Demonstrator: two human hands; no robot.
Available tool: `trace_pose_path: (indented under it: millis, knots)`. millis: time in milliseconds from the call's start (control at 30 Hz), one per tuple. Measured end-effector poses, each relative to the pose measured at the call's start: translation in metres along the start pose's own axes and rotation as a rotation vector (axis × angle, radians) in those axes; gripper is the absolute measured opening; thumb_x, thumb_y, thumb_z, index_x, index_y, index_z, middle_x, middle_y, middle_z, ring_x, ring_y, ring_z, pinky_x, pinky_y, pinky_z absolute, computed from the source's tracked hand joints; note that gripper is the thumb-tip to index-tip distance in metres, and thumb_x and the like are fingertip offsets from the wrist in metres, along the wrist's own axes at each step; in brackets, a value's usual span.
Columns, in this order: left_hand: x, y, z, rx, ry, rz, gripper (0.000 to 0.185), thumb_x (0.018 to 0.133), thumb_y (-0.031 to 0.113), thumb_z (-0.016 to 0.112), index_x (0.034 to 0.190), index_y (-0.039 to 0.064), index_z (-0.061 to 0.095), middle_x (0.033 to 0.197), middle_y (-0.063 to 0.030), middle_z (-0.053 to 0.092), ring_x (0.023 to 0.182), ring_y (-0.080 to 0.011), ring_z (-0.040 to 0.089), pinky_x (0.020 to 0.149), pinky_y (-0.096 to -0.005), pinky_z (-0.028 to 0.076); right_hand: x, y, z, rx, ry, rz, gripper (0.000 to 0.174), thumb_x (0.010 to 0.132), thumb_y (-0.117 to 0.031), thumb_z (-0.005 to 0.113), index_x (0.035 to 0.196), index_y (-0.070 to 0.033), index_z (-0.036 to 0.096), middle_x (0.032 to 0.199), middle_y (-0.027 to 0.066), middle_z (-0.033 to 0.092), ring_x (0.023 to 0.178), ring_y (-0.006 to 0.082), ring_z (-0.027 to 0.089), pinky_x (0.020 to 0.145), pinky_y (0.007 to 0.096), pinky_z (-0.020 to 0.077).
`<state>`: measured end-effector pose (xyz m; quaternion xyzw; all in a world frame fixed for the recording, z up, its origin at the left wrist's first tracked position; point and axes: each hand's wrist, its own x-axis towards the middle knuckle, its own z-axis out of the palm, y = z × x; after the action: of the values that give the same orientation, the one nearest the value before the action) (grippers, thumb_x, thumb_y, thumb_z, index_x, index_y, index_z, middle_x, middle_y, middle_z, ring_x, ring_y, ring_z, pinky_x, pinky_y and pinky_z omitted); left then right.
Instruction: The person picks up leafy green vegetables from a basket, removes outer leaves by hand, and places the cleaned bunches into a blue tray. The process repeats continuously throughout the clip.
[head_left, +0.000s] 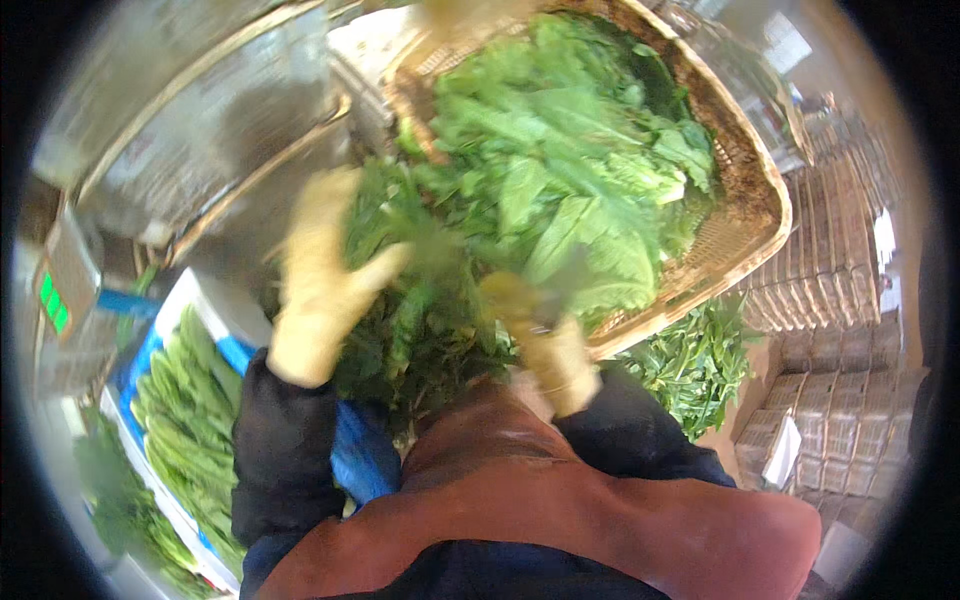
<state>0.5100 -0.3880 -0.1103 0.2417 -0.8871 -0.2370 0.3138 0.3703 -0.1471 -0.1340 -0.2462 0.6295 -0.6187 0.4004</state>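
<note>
My left hand (322, 277), in a pale yellow glove, is raised with thumb and fingers apart, holding nothing, over the left side of a heap of dark leafy greens (420, 330). My right hand (551, 337), gloved too and blurred, is at the near edge of a large plastic basket (750, 202); something dark seems to be at its fingers, but the blur hides what it is and whether it is gripped. Broad green leaves (555, 150) fill most of the basket, whose right inner wall is stained brown. The heap lies against the basket's left side.
A white box with blue lining (187, 289) at the left holds long green vegetables (187, 412). More greens (135, 502) lie beyond it at the lower left. Narrow-leaved greens (694, 367) lie right of the basket. Stacked, bound cartons (832, 240) stand at the far right.
</note>
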Motion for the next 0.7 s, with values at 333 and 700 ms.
trace_pose_path:
  millis: [333, 700]
  knots:
    - [0.222, 0.111, 0.255, 0.138, -0.566, 0.109, 0.113, 0.059, 0.060, 0.090, 0.147, 0.004, 0.049, 0.131, -0.0263, 0.063, 0.126, -0.0398, 0.060, 0.107, -0.0443, 0.047, 0.010, -0.008, -0.159, -0.604, 0.592, -0.175, 0.088, 0.069, 0.008, 0.055, 0.156, -0.003, 0.042, 0.160, 0.0199, 0.041, 0.148, 0.0366, 0.039, 0.122, 0.0417, 0.0315]
    - [0.144, -0.083, 0.231, -0.675, 0.366, -0.504, 0.082, 0.081, 0.039, 0.086, 0.141, -0.004, 0.049, 0.135, -0.0199, 0.060, 0.114, -0.0266, 0.063, 0.096, -0.0382, 0.054, 0.083, -0.053, -0.145, -0.997, 0.426, -0.418, 0.062, 0.073, -0.004, 0.067, 0.135, -0.011, 0.065, 0.128, 0.0159, 0.066, 0.114, 0.0364, 0.063, 0.098, 0.0467, 0.0487]
